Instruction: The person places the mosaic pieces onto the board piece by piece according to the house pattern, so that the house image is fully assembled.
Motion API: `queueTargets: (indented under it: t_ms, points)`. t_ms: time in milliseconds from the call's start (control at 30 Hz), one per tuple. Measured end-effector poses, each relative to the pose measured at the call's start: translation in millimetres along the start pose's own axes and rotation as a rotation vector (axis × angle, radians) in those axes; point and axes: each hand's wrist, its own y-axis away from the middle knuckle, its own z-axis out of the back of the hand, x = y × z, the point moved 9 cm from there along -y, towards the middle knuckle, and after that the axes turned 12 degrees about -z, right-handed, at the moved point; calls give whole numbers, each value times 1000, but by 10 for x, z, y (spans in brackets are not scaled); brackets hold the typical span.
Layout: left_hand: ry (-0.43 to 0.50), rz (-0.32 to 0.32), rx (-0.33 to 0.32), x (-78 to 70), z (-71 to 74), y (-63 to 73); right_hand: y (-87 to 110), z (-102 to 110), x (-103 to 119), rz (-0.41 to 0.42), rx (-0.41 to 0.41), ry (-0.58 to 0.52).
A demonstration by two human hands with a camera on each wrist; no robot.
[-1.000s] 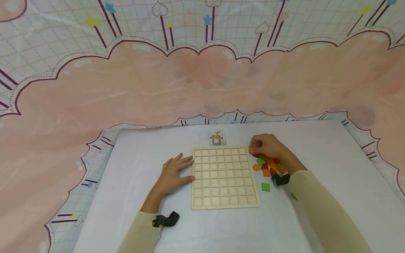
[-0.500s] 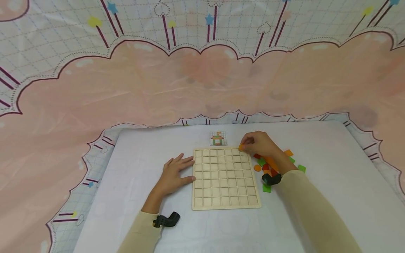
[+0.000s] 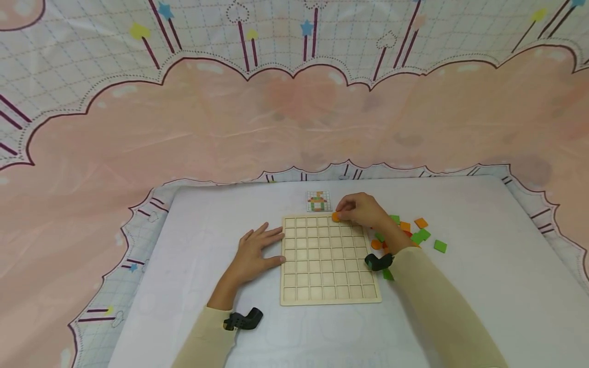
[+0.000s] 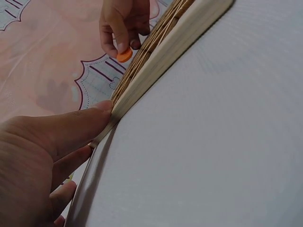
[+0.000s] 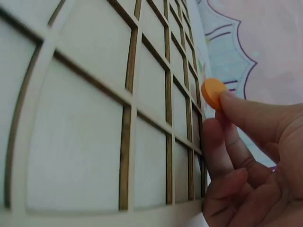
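Observation:
A wooden grid board (image 3: 329,260) with square cells lies flat on the white table. My right hand (image 3: 361,210) pinches an orange round disc (image 5: 214,92) between thumb and finger, over the board's far edge toward its right half. In the left wrist view that disc (image 4: 124,55) shows beyond the board's raised edge. My left hand (image 3: 252,255) rests at the board's left side, thumb and fingers spread, with fingertips right at the edge. No piece sits in the cells that show; the right arm covers some along the right side.
A small card (image 3: 318,201) with a coloured pattern on a grid lies just behind the board. Right of the board are loose green, orange and red pieces (image 3: 420,235), partly hidden under the right forearm. A green square (image 3: 440,246) lies farther right.
My right hand has carried the orange disc left from beside the pile to over the board's far edge. More loose pieces show behind the arm. The left hand has stayed in place.

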Motion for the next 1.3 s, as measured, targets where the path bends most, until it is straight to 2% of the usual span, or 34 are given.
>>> queueTargets:
  t_ms: [200, 567, 1300]
  points:
    - [5, 4, 1, -3, 3, 4, -60, -75, -55, -50, 22, -18]
    - [3, -2, -8, -35, 11, 0, -106, -135, -81, -84, 20, 50]
    - [-8, -4, -7, -13, 5, -4, -113, -126, -52, -71, 1, 104]
